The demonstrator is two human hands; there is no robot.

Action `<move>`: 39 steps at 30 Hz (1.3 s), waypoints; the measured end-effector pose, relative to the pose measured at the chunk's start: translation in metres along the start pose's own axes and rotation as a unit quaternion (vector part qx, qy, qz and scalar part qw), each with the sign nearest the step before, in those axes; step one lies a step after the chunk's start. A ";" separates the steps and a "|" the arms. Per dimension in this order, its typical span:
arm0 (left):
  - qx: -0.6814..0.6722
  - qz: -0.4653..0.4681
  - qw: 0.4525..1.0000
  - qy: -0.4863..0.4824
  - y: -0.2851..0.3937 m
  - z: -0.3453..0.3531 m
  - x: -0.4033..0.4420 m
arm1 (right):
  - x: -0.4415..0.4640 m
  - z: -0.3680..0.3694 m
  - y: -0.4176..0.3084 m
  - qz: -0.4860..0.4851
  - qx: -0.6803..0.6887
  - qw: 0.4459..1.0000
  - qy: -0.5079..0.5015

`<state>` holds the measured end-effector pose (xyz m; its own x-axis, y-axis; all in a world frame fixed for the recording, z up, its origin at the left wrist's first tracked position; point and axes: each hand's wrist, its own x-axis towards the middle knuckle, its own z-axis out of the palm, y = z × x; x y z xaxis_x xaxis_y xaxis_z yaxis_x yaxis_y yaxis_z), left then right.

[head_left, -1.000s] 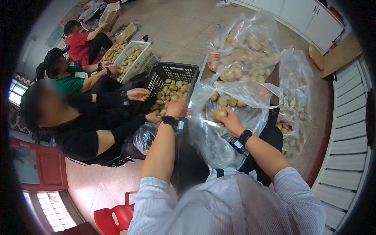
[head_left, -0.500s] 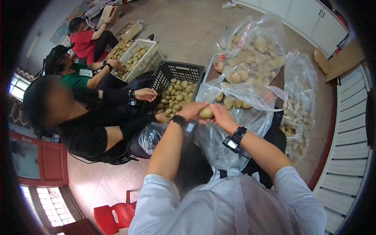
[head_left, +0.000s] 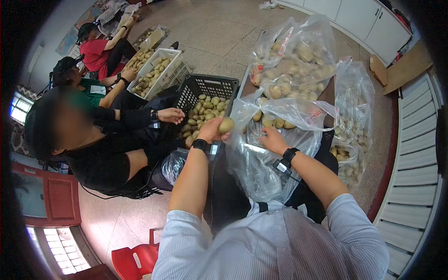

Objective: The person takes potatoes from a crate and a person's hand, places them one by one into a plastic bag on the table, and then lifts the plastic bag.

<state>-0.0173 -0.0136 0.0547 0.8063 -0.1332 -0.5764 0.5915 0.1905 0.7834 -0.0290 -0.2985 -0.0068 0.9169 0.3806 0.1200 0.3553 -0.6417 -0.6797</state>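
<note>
My left hand (head_left: pixel 212 130) is closed around an olive-brown kiwifruit (head_left: pixel 227 124), which shows at the fingertips by the near right corner of a black crate (head_left: pixel 208 81). Greenish kiwifruit (head_left: pixel 208 112) lie heaped in that crate. Over the clear plastic bag (head_left: pixel 261 170) in front of me is my right hand (head_left: pixel 274 141), its fingers loosely bent and apart with nothing in them. Just beyond it, several kiwifruit (head_left: pixel 279 122) show at the mouth of a bag. A large clear bag full of kiwifruit (head_left: pixel 298 70) stands behind.
A person in black (head_left: pixel 100 151) sits at my left, one hand (head_left: pixel 171 115) over the crate's edge. Two more people sit farther along, near a white crate (head_left: pixel 175 65) of kiwifruit. Another filled bag (head_left: pixel 354 102) is at right. A red chair (head_left: pixel 135 261) stands behind left.
Both hands were together on the kiwifruit. Now my left hand has carried it left toward the black crate, and my right hand has let go and moved apart to the right.
</note>
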 end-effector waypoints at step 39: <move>0.824 0.043 0.562 0.062 -0.046 -0.093 0.048 | -0.020 -0.013 -0.012 -0.034 -0.193 0.979 -0.050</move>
<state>-0.0059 0.0616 -0.0308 0.8865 -0.1038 -0.4510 -0.1643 -0.9816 -0.0970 -0.0488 -0.3069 0.0081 0.8732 0.4820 0.0716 0.4749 -0.8090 -0.3464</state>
